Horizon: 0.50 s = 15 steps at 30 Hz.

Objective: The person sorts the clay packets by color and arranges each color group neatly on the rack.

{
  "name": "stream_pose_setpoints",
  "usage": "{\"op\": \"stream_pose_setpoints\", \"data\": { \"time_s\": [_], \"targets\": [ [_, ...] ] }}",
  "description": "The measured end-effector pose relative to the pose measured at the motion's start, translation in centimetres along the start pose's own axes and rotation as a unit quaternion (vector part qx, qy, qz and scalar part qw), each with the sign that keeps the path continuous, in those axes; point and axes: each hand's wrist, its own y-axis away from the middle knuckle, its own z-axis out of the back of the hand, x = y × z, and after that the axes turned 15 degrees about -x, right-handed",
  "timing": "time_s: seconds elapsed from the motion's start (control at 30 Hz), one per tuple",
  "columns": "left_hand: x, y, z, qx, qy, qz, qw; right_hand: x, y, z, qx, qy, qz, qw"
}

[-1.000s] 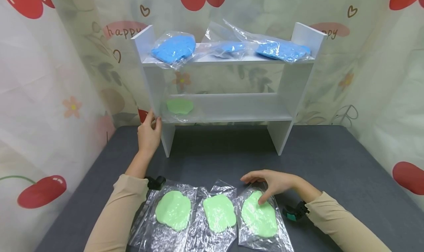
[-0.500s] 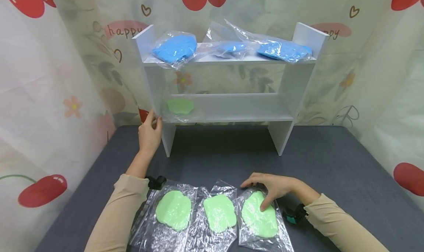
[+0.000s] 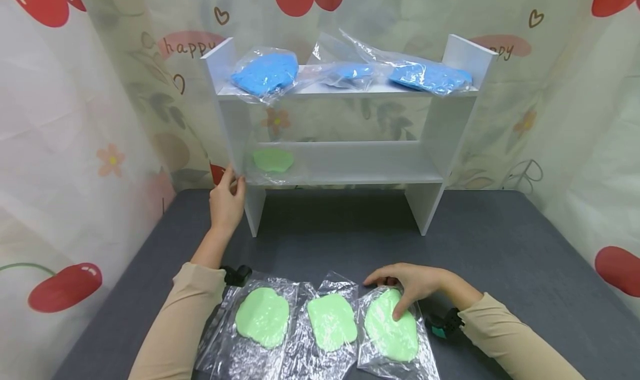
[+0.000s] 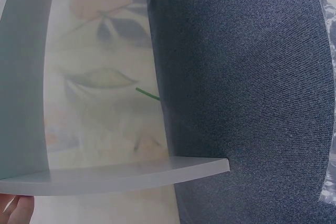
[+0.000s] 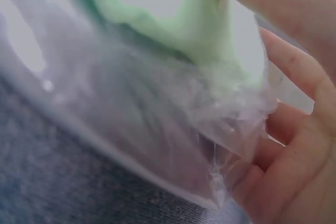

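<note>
My right hand (image 3: 417,283) holds the top end of a clear plastic bag containing a flat, light green dough-like slab (image 3: 392,335), the rightmost of three on the table. Its thumb lies over the green; its other fingers curl around the bag's far end, as the right wrist view shows through the crinkled plastic (image 5: 152,108). My left hand (image 3: 226,205) touches the outer left side of a white two-tier shelf (image 3: 370,163), fingertips against the panel (image 4: 121,179). A similar green bag (image 3: 272,160) lies at the left of the lower tier.
Two more green slabs in clear bags, left (image 3: 262,319) and middle (image 3: 332,321), lie side by side on the dark table (image 3: 330,230). Blue-filled bags (image 3: 267,74) sit along the upper tier. A patterned curtain (image 3: 120,96) surrounds the table.
My right hand has shifted slightly down and now grips the bag's end, and the bag has moved a little left. My left hand stays at the shelf's side.
</note>
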Motion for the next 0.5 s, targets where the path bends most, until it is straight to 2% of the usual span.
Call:
{"op": "stream_pose_setpoints", "data": {
  "time_s": [0.27,0.5],
  "targets": [
    [0.08,-0.03,-0.02,-0.002,-0.005,0.002,1.0,0.39,0.26,0.24,-0.012,0.017,0.005,1.0],
    [0.11,0.02,0.03,0.001,-0.002,0.003,1.0,0.33,0.45,0.28,-0.012,-0.007,0.017,1.0]
  ]
}}
